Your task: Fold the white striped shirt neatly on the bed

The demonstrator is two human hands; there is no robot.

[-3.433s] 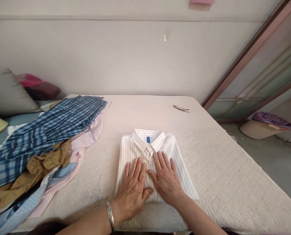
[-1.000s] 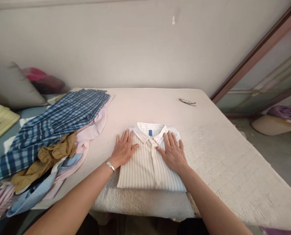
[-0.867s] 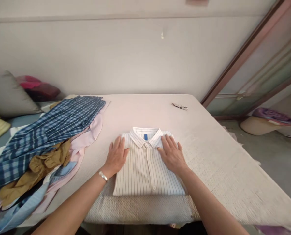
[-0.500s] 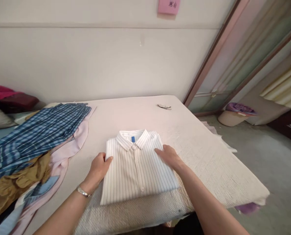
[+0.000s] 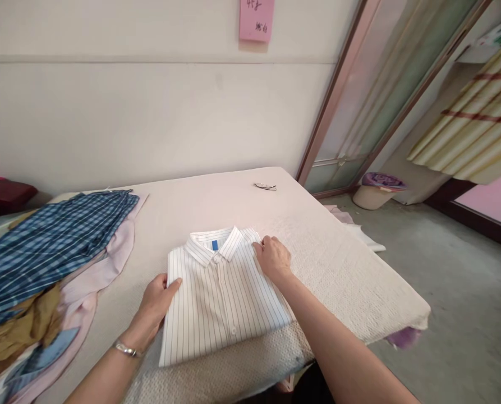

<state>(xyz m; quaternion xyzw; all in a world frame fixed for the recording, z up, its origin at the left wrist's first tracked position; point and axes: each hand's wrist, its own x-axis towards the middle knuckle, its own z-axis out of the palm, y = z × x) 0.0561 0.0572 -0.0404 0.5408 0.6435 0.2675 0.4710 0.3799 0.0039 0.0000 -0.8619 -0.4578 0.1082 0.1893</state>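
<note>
A folded white shirt with thin dark stripes [image 5: 223, 300] lies collar-up on the cream-covered table [image 5: 351, 269], a blue label inside its collar. My left hand [image 5: 155, 303] grips the shirt's left edge, thumb on top and fingers tucked underneath. My right hand [image 5: 272, 258] curls around the shirt's right edge near the shoulder. A silver bracelet sits on my left wrist.
A heap of unfolded clothes [image 5: 44, 264], with a blue plaid garment on top, covers the table's left side. Eyeglasses [image 5: 265, 187] lie near the far edge. A pink note [image 5: 256, 19] hangs on the wall. A basket [image 5: 376, 191] stands on the floor by the sliding door.
My hands went from pressing flat on the shirt's front to its shoulders, then to gripping its two side edges. The view has swung to the right.
</note>
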